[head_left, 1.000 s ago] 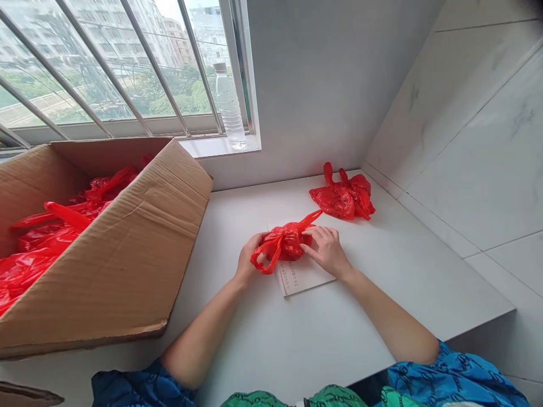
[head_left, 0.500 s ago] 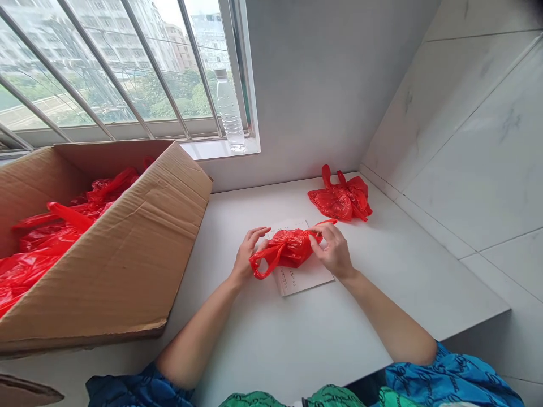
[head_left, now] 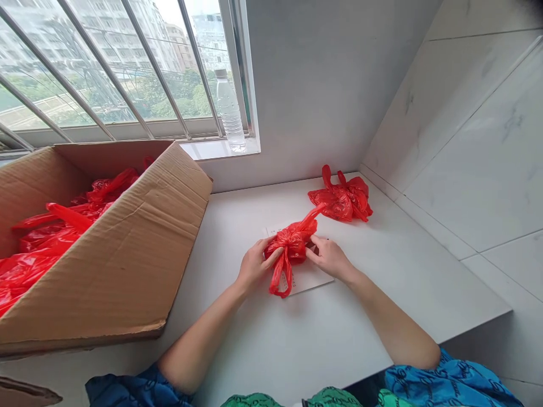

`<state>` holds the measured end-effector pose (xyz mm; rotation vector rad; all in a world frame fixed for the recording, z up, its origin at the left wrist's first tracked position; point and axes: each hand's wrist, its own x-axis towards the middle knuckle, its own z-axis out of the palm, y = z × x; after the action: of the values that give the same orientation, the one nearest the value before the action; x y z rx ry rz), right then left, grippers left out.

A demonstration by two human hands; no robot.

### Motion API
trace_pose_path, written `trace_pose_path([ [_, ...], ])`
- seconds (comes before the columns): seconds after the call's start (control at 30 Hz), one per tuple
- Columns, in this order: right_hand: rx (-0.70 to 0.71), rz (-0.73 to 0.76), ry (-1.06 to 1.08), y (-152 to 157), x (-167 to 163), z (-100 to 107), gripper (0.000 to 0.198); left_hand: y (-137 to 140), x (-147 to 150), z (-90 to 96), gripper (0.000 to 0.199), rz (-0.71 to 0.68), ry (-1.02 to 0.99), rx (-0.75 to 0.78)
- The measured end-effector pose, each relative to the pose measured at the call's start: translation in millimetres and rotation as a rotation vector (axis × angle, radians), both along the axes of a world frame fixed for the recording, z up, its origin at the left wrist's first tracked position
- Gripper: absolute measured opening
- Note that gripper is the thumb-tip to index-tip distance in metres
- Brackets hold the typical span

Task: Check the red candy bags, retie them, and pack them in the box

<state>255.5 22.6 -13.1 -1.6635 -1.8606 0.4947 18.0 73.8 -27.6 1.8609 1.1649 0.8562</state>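
One red plastic bag (head_left: 294,240), gathered at its middle, over a pale booklet (head_left: 309,278) on the desk (head_left: 275,339): judged light, soft, slippery, contents hidden, so best held by the gather or full sides, not the thin loops. Long axis slanting, one loop pointing toward me, the other handle away and rightward, toward a second red bag (head_left: 341,198). Fingers: my left hand (head_left: 255,263) closed round the left side, thumb by the gather; my right hand (head_left: 331,258) half curled against the right side, pinching or merely touching, I cannot tell.
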Motion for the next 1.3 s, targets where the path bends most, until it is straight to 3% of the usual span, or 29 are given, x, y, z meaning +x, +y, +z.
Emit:
trace_pose_path([
  [0.2, -0.145, 0.015, 0.659, 5, -11, -7, 0.043, -1, 3, 3.1, 0.038, -0.089, -0.323, -0.241],
  [0.37, -0.095, -0.085, 0.839, 11, -3, -9, 0.046, 7, 0, 0.2, 0.040, -0.053, -0.508, -0.370],
  [0.5, -0.068, -0.120, 0.646, 11, 2, -9, 0.039, 15, -8, -4.6, 0.051, -0.100, -0.475, -0.355],
  [0.6, -0.045, -0.093, 0.521, 8, 1, -8, 0.033, 17, -12, -0.7, 0.047, 0.011, -0.474, -0.286],
  [0.7, 0.031, -0.078, 0.485, 5, -3, -5, 0.030, 10, -11, 15.2, 0.035, 0.186, -0.478, -0.076],
  [0.77, 0.083, -0.055, 0.433, 3, -7, -3, 0.028, -1, -8, 28.8, 0.030, 0.215, -0.404, 0.138],
  [0.9, 0.103, 0.010, 0.259, 0, -11, -3, 0.022, -21, 3, 41.3, 0.025, 0.021, -0.036, 0.476],
  [0.97, 0.131, -0.009, 0.140, 0, -10, -3, 0.021, -25, 8, 35.6, 0.028, -0.118, 0.182, 0.542],
  [1.07, 0.284, -0.153, -0.030, -3, -7, 2, 0.028, -24, 12, 21.0, 0.042, -0.239, 0.420, 0.584],
  [1.17, 0.433, -0.154, -0.129, -5, -12, 5, 0.030, -24, 15, 12.7, 0.053, -0.232, 0.485, 0.625],
  [1.23, 0.452, -0.038, -0.214, -5, -19, 1, 0.032, -26, 17, 9.8, 0.062, -0.189, 0.480, 0.645],
  [1.3, 0.422, 0.046, -0.311, -4, -27, -9, 0.048, -27, 19, 4.4, 0.072, -0.168, 0.489, 0.639],
])
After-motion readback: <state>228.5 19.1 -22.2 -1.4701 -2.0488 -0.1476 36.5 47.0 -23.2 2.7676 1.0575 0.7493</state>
